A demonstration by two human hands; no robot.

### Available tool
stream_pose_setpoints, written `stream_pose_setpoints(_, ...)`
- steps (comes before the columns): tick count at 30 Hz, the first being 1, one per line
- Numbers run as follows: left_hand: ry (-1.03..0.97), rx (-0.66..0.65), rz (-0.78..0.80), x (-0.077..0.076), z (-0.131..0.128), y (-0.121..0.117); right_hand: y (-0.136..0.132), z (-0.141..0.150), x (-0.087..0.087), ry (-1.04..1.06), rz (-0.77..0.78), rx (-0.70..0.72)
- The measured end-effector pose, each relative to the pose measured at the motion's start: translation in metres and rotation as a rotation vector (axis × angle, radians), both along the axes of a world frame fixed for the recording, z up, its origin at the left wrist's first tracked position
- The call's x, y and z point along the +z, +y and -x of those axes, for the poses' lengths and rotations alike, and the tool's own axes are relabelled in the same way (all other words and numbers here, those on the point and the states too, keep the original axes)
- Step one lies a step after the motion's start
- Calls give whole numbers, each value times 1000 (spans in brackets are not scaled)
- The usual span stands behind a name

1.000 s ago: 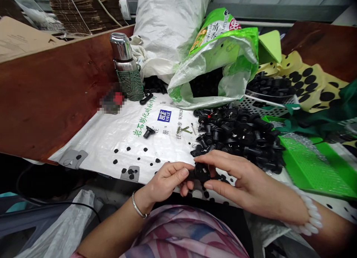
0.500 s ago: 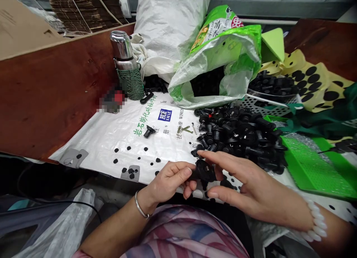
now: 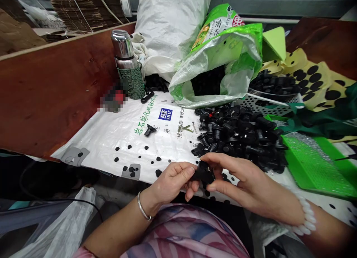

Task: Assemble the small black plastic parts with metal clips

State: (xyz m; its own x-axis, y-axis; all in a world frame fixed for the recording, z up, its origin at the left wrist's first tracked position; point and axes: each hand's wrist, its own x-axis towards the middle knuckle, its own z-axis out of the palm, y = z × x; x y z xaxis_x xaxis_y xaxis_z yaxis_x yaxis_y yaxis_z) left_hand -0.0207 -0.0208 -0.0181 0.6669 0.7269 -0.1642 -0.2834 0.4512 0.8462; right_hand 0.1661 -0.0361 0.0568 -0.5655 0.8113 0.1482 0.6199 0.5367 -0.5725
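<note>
A black plastic fitting point(image 3: 203, 173) is held between two bare hands just above the near edge of a printed woven sheet point(image 3: 111, 139), seen from our place at the worker's brow. The left hand point(image 3: 170, 181), a steel bangle point(image 3: 143, 210) at its wrist, pinches the fitting from one side, its fingertips point(image 3: 187, 171) curled closed on the plastic. The right hand point(image 3: 245, 178), wearing a white bead bracelet point(image 3: 308, 217), closes on it from the other side, thumb beneath and fingers point(image 3: 223, 159) bent over the top.

A large heap of black fittings point(image 3: 240, 135) remains just beyond the hands. More black parts fill a perforated plastic basket point(image 3: 267, 105) and a green woven bag point(image 3: 220, 61); we cannot tell from here whether any of these lots are finished. A lone fitting point(image 3: 150, 130) lies well apart on the sheet, among scattered small black dots point(image 3: 129, 147). A steel vacuum flask point(image 3: 121, 46) in a green woven sleeve stands behind them.

Half a second earlier, the right hand's fingers were spread, the forefinger reaching across the fitting; now they have curled in around it. The heap looks unchanged.
</note>
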Motion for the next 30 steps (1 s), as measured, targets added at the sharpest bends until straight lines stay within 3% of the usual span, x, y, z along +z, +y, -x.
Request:
stream_pose_setpoints(4, 83, 101, -71, 3, -4, -3, -2, 6, -1, -26, 55, -100)
stream_pose_setpoints(6, 76, 91, -76, 2, -3, -3, -2, 6, -2, -38, 60, -116)
stream_pose_setpoints(11, 37, 10, -68, -2, 2, -1, -3, -4, 3, -41, -49, -18)
stream_pose_setpoints(16, 8, -39, -68, -4, 2, 1, 0, -7, 6, -96, -43, 85)
stream_pose_setpoints(30, 51, -33, -58, -3, 1, 1, 2, -5, 2, -24, -44, 81)
